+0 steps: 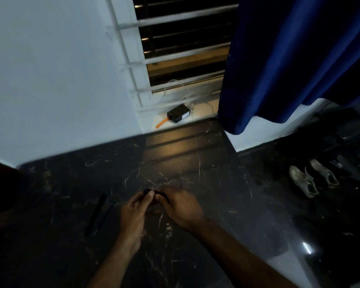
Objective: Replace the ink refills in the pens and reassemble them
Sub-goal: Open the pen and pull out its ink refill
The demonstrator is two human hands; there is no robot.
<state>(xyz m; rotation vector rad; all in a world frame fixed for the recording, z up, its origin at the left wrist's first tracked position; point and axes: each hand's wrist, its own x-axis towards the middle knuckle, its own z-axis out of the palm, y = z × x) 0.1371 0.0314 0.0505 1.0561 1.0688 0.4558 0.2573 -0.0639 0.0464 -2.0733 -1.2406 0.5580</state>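
Note:
Over the dark marble counter (195, 163) my two hands meet on one dark pen (154, 193). My left hand (134, 213) pinches its left end between thumb and fingertips. My right hand (182, 206) grips the other end, fingers curled over it. Most of that pen is hidden by the fingers. To the left, another dark pen barrel (96, 214) lies on the counter with a thin dark refill (105, 216) right beside it. A small purplish piece (181, 183) lies just beyond my right hand; the light is too dim to tell what it is.
A black box (179, 113) with an orange cable sits on the white sill under the barred window. A blue curtain (289, 59) hangs at the right. The counter's right edge drops to a dark floor with a pair of pale shoes (312, 177).

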